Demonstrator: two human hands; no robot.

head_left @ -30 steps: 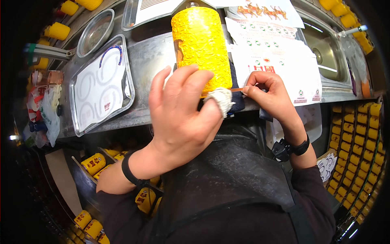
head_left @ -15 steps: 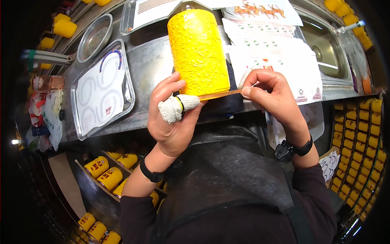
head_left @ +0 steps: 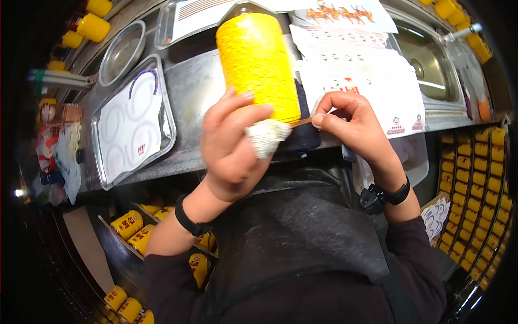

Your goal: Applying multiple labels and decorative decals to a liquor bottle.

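A yellow embossed cylinder point(head_left: 256, 59) lies on its side, its near rim toward me and a metal plate behind its far end. My left hand point(head_left: 229, 143) is closed on a white cloth pad point(head_left: 268, 137), which it presses to the near rim. Between thumb and forefinger my right hand point(head_left: 350, 121) pinches the end of a thin brown strip point(head_left: 303, 123). That strip runs along the near rim and passes behind the pad, where most of it is hidden. Dark blue cloth point(head_left: 302, 139) lies beneath the cylinder's near right side.
Left on the metal bench are a tray point(head_left: 174, 132) with a printed sheet and a round metal bowl point(head_left: 141, 46). Printed label sheets point(head_left: 377, 97) lie to the right, beside a sink point(head_left: 431, 65). Racks of yellow canisters point(head_left: 472, 200) stand lower right; more are lower left.
My left hand has slid right along the rim with the cloth pad and now covers more of the strip. The right hand still pinches the strip's end, almost unmoved.
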